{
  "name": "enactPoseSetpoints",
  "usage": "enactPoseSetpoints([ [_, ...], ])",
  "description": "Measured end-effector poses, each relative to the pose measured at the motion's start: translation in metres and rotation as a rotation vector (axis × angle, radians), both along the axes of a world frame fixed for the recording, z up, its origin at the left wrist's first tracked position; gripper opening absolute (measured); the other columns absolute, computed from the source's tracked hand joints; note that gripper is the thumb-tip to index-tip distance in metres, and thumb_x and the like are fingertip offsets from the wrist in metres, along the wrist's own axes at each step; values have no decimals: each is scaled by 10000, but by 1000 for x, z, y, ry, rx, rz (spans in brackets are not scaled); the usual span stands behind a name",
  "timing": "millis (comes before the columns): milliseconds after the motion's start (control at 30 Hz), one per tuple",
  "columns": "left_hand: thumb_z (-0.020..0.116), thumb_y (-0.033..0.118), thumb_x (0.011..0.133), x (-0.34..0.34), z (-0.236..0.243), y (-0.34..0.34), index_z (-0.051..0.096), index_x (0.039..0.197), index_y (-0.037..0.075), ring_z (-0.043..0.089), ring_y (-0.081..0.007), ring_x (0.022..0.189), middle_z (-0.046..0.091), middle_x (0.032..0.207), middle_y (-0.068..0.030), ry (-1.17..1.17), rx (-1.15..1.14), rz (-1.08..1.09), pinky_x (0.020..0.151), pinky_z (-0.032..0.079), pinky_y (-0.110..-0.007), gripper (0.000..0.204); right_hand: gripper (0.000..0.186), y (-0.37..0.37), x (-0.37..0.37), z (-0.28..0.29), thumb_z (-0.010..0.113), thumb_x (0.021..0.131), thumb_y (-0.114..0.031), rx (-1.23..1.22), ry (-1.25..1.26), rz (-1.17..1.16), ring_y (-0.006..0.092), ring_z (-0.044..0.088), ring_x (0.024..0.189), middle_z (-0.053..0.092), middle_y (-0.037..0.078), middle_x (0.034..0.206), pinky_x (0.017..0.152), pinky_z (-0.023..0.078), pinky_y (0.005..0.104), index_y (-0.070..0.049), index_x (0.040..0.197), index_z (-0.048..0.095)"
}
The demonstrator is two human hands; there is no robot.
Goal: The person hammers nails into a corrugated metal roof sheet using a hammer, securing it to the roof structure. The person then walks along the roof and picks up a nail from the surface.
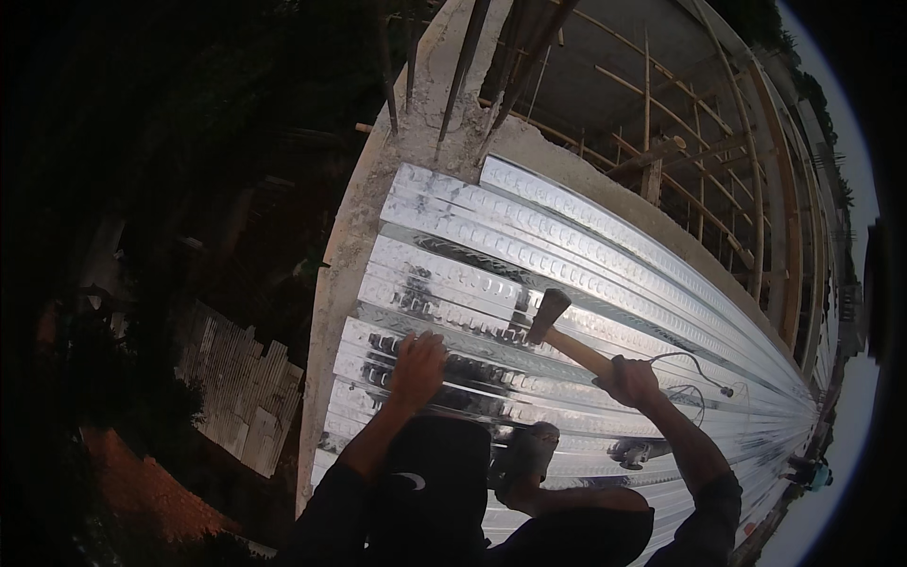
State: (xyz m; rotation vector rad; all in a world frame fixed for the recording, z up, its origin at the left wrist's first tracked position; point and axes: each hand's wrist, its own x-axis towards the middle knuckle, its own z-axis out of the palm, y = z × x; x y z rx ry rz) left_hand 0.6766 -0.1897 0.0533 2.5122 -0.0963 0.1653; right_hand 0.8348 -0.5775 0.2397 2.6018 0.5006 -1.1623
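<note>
Head view, my right hand [631, 384] closed round a dark-headed, wooden-handled tool [579, 352], tool pointing far left over ribbed metal decking [586, 253], my left hand [419, 369] on the decking, its grip I cannot tell.

Glossy ribbed metal decking [482, 274] — wooden tool handle [579, 353] — rough concrete [360, 210]

We're up on an open-air building site: shiny silver ribbed metal decking [586, 227] spreads across the centre, rough grey concrete edging [354, 236] runs along its left, dark steel bars [463, 71] jut at top centre, slender tan poles [758, 217] crowd the upper right, and weathered corrugated sheeting [241, 387] lies below us, lower left.
</note>
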Motion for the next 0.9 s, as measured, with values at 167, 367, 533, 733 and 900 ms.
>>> enactPoseSetpoints([
  [167, 620, 145, 942, -9, 0, -3, 620, 1055, 55, 585, -306, 1237, 663, 1208, -125, -76, 53, 74, 1134, 363, -524, 144, 525, 53, 43, -28, 749, 861, -523, 187, -62, 196, 383, 715, 680, 715, 189, 763, 652, 573, 476, -19, 937, 623],
  [367, 623, 110, 941, -17, -6, -7, 606, 1081, 25, 583, -320, 1230, 650, 1198, -135, -140, -20, 118, 1115, 399, -519, 165, 487, 123, 82, -36, 761, 850, -489, 339, -161, 423, 365, 709, 661, 707, 174, 733, 638, 571, 467, -30, 961, 643],
  [533, 621, 111, 900, -14, -17, -9, 633, 1040, 37, 582, -304, 1221, 655, 1144, -137, -215, 14, 130, 1136, 390, -487, 159, 414, 167, 98, -22, 737, 874, -412, 494, -417, 672, 353, 709, 668, 697, 153, 722, 646, 573, 478, -32, 1001, 631],
  [733, 619, 110, 905, -15, -15, -7, 653, 1026, 32, 600, -294, 1203, 672, 1138, -140, -289, 16, 185, 1102, 425, -461, 149, 495, 193, 52, 12, 820, 794, -254, 773, -511, 318, 347, 692, 675, 692, 177, 814, 657, 561, 446, -2, 1134, 564],
  [900, 702, 109, 879, -92, -8, 0, 642, 980, 25, 611, -322, 1138, 661, 1125, -140, -389, -124, 381, 1023, 473, -450, 145, 344, 262, 10, 26, 696, 796, -25, 977, 80, -139, 188, 627, 625, 593, 73, 748, 552, 534, 350, 26, 1102, 546],
])
